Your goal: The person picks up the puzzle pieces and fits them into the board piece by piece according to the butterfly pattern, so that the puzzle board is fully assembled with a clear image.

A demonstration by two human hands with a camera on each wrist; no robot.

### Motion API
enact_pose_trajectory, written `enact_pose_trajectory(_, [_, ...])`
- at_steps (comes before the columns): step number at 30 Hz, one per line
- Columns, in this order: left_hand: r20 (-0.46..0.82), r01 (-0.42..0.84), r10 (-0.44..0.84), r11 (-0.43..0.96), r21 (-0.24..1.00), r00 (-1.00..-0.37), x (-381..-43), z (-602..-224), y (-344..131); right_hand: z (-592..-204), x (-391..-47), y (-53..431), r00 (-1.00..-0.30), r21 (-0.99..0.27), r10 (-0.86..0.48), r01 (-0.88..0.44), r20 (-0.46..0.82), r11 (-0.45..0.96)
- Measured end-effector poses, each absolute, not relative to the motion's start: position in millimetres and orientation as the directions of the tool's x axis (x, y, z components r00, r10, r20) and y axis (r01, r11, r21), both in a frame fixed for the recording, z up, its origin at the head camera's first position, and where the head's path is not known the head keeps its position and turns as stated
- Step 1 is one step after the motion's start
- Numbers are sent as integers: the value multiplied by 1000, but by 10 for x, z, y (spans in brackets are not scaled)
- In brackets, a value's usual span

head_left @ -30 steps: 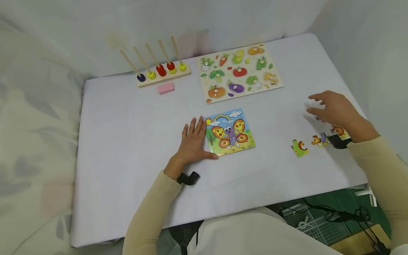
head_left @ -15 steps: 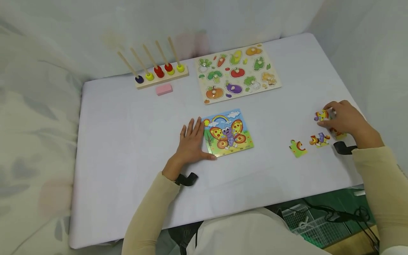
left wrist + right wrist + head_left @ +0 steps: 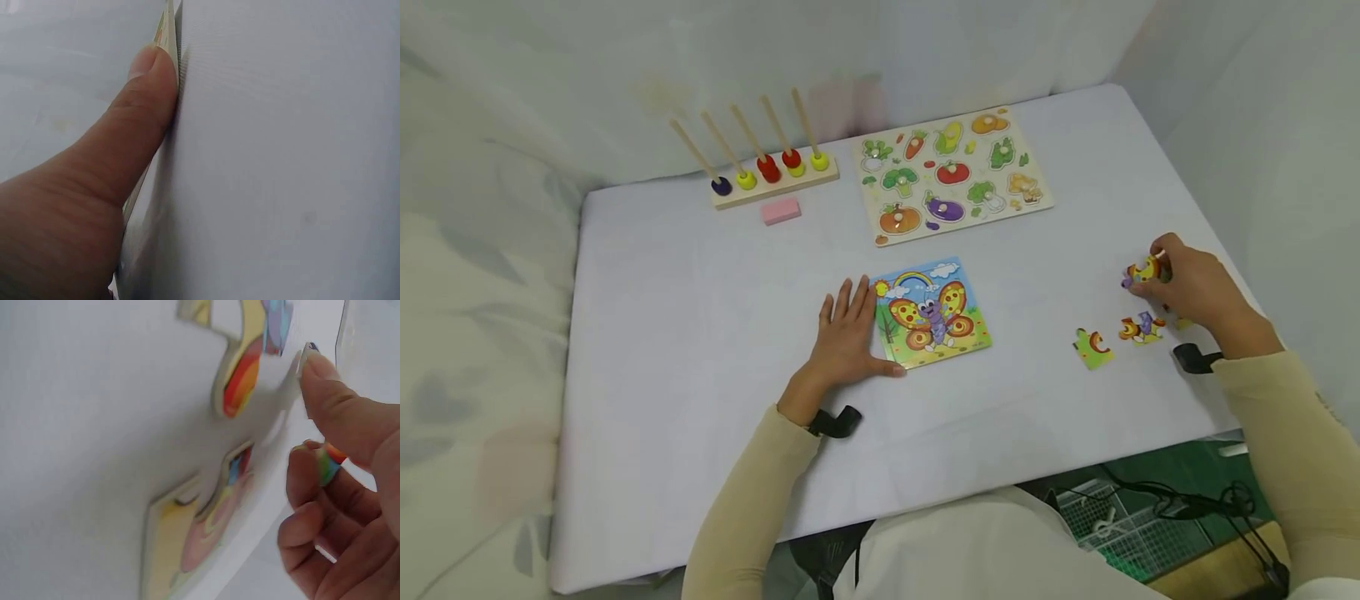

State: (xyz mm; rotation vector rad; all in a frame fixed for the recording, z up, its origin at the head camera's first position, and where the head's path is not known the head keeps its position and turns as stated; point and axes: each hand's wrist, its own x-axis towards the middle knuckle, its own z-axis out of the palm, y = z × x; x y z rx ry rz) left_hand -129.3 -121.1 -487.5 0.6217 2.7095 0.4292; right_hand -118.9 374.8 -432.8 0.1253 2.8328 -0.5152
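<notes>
A square butterfly jigsaw board (image 3: 966, 312) lies on the white table in front of the person. The left hand (image 3: 844, 343) rests along its left side, fingers straight, with the thumb (image 3: 134, 119) at the lower corner. At the table's right, the right hand (image 3: 1198, 287) pinches a small jigsaw piece (image 3: 1142, 271) between thumb and fingers, a little above the cloth. Below that hand lie a green-and-red jigsaw piece (image 3: 1092, 350) and a purple-and-orange jigsaw piece (image 3: 1142, 328). A third loose piece (image 3: 209, 525) is partly hidden under the hand in the head view.
Toward the back lies a wooden vegetable peg puzzle (image 3: 977, 196). Left of it stands a wooden base (image 3: 752, 196) with upright rods and coloured beads, and a pink block (image 3: 781, 211) sits in front. The table's front edge runs close to the person's body.
The right hand, held with its fingers apart a second ago, has come down to a jigsaw piece, pinched it and tilted it up from the table. The left hand has stayed at the board.
</notes>
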Motion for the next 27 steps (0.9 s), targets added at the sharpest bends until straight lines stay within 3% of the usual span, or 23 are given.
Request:
enact_pose_trajectory(7, [-254,364,470,855,369,-846,-1316,-4834,-1175,-4265,-1137,3574,-989,-339,-10,41,-146,940])
enact_pose_trajectory(15, [-270,362,466,861,358,-842,-1312,-4853,-1175,-4134,-1126,3109,-983,-339,-179,-180,34,923])
enact_pose_trajectory(20, [-276,351,454,868,351,-847,-1302,-4847,-1190,-4087,-1149,2724,-953,-399,-302,-285,20,872])
enact_pose_trajectory(27, [-269,349,453,867,357,-850,-1287,-4844,-1199,-4179,-1217,2301,-914,-544,-404,-325,-28,774])
